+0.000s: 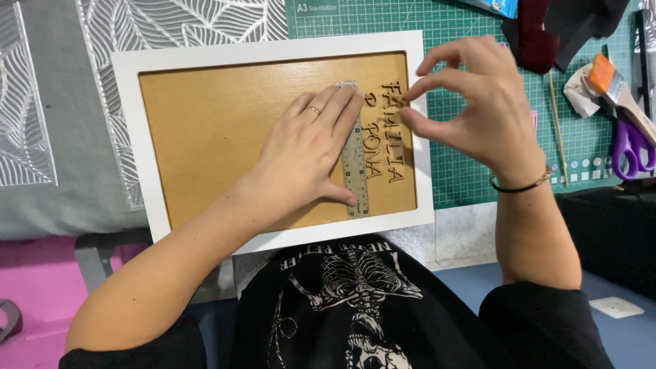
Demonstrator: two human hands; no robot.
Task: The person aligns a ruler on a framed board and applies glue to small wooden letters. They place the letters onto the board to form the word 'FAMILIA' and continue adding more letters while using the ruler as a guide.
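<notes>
A white picture frame with a tan wooden backboard lies in front of me. My left hand presses flat on a metal ruler laid across the board. Small cut-out wooden letters sit in two rows beside the ruler. My right hand hovers at the frame's right edge, thumb and forefinger pinched at the top letters; whether it holds a letter I cannot tell.
A green cutting mat lies under the frame's right side. On it are a paintbrush with an orange ferrule, purple-handled scissors, a thin wooden stick and dark felt scraps. Grey patterned cloth covers the left.
</notes>
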